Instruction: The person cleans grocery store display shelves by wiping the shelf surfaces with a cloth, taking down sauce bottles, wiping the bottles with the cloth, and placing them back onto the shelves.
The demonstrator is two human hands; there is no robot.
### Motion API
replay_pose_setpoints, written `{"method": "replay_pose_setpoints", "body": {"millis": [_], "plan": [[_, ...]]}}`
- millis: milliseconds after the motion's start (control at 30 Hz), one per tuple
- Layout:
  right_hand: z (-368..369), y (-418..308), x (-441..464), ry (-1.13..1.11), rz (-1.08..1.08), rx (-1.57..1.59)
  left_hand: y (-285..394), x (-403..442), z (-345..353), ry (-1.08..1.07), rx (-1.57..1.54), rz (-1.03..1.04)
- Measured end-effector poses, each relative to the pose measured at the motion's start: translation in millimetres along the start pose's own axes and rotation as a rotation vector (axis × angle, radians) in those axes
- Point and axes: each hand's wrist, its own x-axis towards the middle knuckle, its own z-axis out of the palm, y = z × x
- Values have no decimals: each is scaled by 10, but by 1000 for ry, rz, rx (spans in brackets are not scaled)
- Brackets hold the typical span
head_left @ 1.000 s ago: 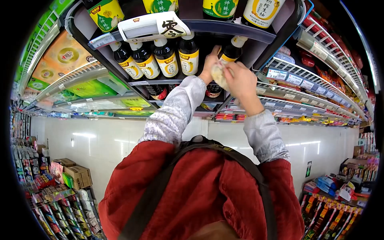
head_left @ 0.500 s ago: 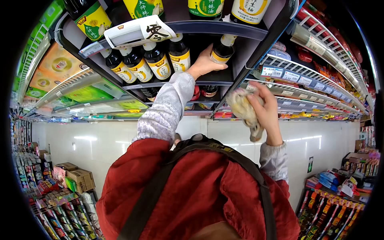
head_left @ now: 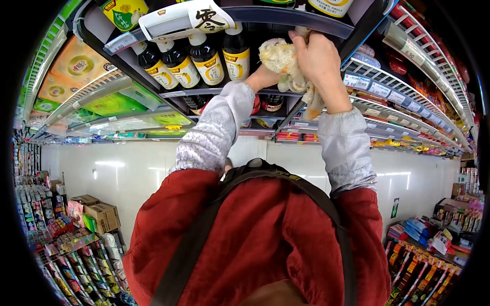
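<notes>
My right hand (head_left: pixel 320 64) is closed on a crumpled, stained pale-yellow rag (head_left: pixel 278 56), part of which hangs below the fingers. It is up against a dark sauce bottle with a pale cap (head_left: pixel 302 32), most of which is hidden behind the rag and hand. My left hand (head_left: pixel 263 78) reaches in from the left at the bottle's lower part; its fingertips are covered by the rag. Left of it, several dark sauce bottles (head_left: pixel 207 61) with yellow-and-white labels stand upright in a row on the shelf.
A shelf edge (head_left: pixel 286 16) with a white sign (head_left: pixel 186 21) runs just above my hands, with larger bottles over it. More bottles (head_left: pixel 272 103) stand one level below. Wire racks of packets (head_left: pixel 398 97) flank the right, and packaged goods (head_left: pixel 76 66) the left.
My right hand has moved up and left with the rag, from beside the shelf to the bottle. My left hand stays at the bottle, which is now mostly covered.
</notes>
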Motion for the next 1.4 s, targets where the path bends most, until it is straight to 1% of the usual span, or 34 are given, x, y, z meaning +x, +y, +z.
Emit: {"method": "replay_pose_setpoints", "body": {"millis": [33, 67, 100, 133, 200, 233, 267, 333, 367, 400, 467, 500, 533, 600, 633, 667, 733, 767, 800, 833, 867, 900, 933, 1000, 1033, 1100, 1133, 1233, 1267, 1333, 1367, 1400], "plan": [[-39, -4, 6, -59, 31, -1, 118, -23, 9, 20, -85, -47], [-11, 13, 6, -65, 32, -2, 206, -44, 22, 42, -170, -94], [28, 32, 21, -2, 8, -17, 189, -33, 27, 42, -301, -174], [34, 9, 33, 63, -20, -33, 204, -16, 24, 48, -302, -171], [27, -46, 37, 62, -4, -50, 242, -19, 14, 59, -396, -197], [35, -71, 60, 40, 42, -90, 199, -16, 63, 139, -364, -125], [46, -91, 85, 18, 89, -130, 124, -35, 127, 142, -361, -125], [93, -107, 140, 44, 82, -152, 56, -47, 200, 230, -283, -140], [106, -108, 153, 67, 80, -176, 59, -33, 216, 217, -233, -210], [113, -100, 151, 65, 75, -176, 63, -40, 232, 223, -232, -210], [97, -126, 151, 46, 144, -182, 16, -79, 255, 253, 20, -176], [147, -64, 151, 102, 117, -153, 10, -144, 289, 326, 83, -134], [134, -40, 149, 103, 106, -148, 247, -231, 233, 316, 100, -274], [83, -28, 61, 15, 103, -90, 475, -413, 187, 407, 113, -403], [88, -32, -32, 91, 109, -104, 586, -548, 136, 501, 150, -376], [117, 60, -115, 129, 93, -72, 674, -688, 63, 595, 185, -350], [87, 155, -384, 159, 46, 218, 772, -875, -131, 818, 412, -259], [119, 227, -501, 158, 45, 223, 805, -909, -235, 859, 490, -238], [172, 320, -619, 73, 104, 512, 834, -886, -294, 881, 433, -280], [242, 436, -725, -16, 164, 797, 770, -857, -312, 861, 455, -272], [342, 602, -810, -76, 119, 785, 697, -818, -314, 841, 475, -262], [460, 711, -917, -103, 95, 795, 669, -783, -282, 794, 524, -288], [507, 777, -1018, -130, 71, 805, 678, -722, -236, 799, 525, -327], [452, 704, -1250, -272, 215, 879, 663, -639, -182, 830, 504, -413], [507, 735, -1335, -306, 264, 972, 658, -587, -148, 830, 506, -412], [533, 824, -1455, -340, 262, 959, 646, -495, -84, 943, 474, -435], [536, 847, -1495, -375, 260, 943, 629, -465, -74, 941, 475, -435], [523, 881, -1539, -368, 244, 965, 588, -365, -59, 1057, 483, -462], [511, 880, -1545, -374, 241, 963, 581, -345, -68, 1058, 484, -462], [495, 862, -1552, -389, 248, 981, 552, -316, -98, 1087, 390, -556], [496, 850, -1548, -401, 254, 999, 524, -278, -115, 1146, 437, -541], [503, 840, -1543, -406, 249, 999, 504, -261, -124, 1153, 440, -541]]}}
